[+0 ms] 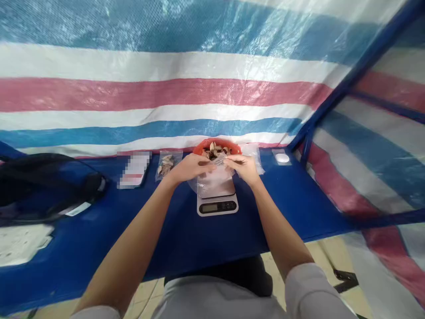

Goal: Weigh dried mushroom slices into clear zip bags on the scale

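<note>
A clear plastic bag [215,173] hangs between my two hands above a white kitchen scale [218,207], hiding part of its plate. My left hand [191,167] pinches the bag's upper left side, and my right hand [244,165] grips its upper right edge between thumb and fingers. Just behind the hands is a red plastic bag [203,145] full of dried, brownish-white pieces [217,149] that look like sliced mushrooms. Left of my left hand lies a filled clear bag [168,165] of similar pieces. More clear bags [255,158] lie beyond my right hand.
A blue table [186,239] runs below a striped tarp wall. At left are a blurred rectangular item [134,170], a black bag or strap [66,190] and a white power strip [23,243]. A small bag with a white disc [282,158] sits right. Blue poles [348,84] frame the right side.
</note>
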Motion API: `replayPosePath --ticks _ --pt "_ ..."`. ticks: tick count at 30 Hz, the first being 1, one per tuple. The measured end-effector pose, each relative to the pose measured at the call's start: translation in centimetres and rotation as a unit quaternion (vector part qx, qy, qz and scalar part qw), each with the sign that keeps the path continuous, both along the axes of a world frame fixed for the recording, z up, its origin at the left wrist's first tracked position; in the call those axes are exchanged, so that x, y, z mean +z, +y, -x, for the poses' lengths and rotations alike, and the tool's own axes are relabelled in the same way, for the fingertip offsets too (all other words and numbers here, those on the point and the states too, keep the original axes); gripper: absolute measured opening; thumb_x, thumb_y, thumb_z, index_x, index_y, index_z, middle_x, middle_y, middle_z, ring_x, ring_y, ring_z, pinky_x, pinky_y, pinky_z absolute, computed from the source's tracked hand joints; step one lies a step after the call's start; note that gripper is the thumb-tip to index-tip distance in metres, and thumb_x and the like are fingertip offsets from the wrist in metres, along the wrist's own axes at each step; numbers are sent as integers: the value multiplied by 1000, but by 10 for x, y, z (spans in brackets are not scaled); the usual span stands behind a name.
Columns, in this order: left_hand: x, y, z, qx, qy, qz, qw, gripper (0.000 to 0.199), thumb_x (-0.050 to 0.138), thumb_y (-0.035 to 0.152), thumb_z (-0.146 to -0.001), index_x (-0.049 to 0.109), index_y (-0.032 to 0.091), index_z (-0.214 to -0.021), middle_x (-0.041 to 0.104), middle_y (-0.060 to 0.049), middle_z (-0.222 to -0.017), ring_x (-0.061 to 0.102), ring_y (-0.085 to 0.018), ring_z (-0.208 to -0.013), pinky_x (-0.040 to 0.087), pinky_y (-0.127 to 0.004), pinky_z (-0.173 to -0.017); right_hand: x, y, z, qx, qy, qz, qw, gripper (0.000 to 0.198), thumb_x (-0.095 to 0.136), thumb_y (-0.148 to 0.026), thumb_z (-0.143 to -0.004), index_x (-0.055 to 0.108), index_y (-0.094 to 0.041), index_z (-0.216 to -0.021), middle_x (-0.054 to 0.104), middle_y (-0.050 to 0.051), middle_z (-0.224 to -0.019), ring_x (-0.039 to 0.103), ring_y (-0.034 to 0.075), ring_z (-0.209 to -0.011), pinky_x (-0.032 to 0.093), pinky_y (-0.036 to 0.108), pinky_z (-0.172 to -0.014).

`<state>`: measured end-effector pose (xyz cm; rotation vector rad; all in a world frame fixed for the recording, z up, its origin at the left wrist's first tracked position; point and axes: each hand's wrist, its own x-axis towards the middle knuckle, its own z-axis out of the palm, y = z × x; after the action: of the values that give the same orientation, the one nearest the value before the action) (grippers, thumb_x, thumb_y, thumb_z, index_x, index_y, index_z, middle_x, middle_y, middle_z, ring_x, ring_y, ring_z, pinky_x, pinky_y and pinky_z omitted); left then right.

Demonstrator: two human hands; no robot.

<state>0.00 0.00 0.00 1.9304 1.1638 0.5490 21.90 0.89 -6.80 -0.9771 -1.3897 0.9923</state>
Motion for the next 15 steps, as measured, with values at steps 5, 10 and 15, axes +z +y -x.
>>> replayPosePath --ticks 5,10,15 --pt "-8 8 -13 7 -68 23 997 24 72 39 -81 77 17 -76 71 -1 -69 63 -13 -60 49 -24 -63 5 2 -17 5 13 6 1000 41 87 -53 -63 82 -20 -86 77 2 -73 69 18 -62 61 35 -67" --pt "-31 12 -27 70 -175 38 981 28 79 43 -75 79 17 -82 72 -2 -70 65 -14 -60 53 -27 -65 4 5 -44 -45 18 7 999 45 90 -52 -59 81 -21 -91 80 5 -87 74 22 -78 63 38 -79" --pt "-45 10 -54 137 -289 45 946 37 84 49 -69 79 16 -87 73 -3 -77 64 -15 -61 56 -30 -64 0 5 -63 -68 30 100 992 56 86 -59 -62 80 -19 -101 80 7 -98 76 27 -92 65 38 -73"
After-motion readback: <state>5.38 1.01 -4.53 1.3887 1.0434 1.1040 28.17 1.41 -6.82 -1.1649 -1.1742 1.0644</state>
